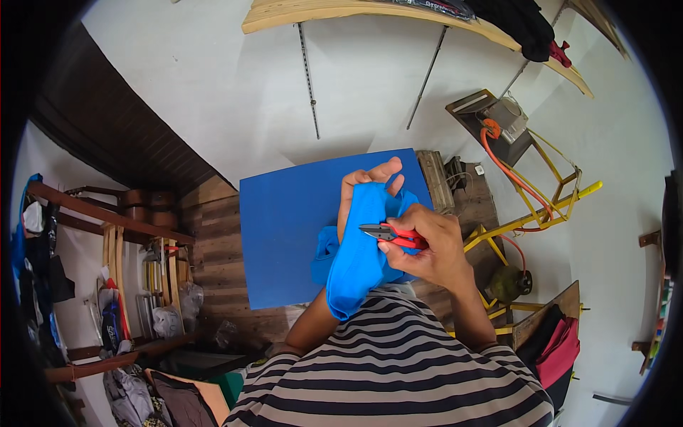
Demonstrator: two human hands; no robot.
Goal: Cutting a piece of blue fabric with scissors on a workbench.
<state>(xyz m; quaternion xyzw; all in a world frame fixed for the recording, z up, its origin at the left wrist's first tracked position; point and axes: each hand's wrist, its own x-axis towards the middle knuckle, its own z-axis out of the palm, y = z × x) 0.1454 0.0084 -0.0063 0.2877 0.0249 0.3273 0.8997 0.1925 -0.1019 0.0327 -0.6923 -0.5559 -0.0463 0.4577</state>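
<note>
The right hand is closed around a pair of red-handled thread snips, whose dark blades point left and lie against a bright blue cloth. The left hand is draped in that cloth, fingertips poking out above its top edge, so the hand grips the fabric from beneath and holds it up in front of the striped shirt. The cloth hangs over the near right part of a blue tabletop. Beyond the table's right edge stands a yellow metal frame with an orange hose, and a green gas cylinder sits near it.
</note>
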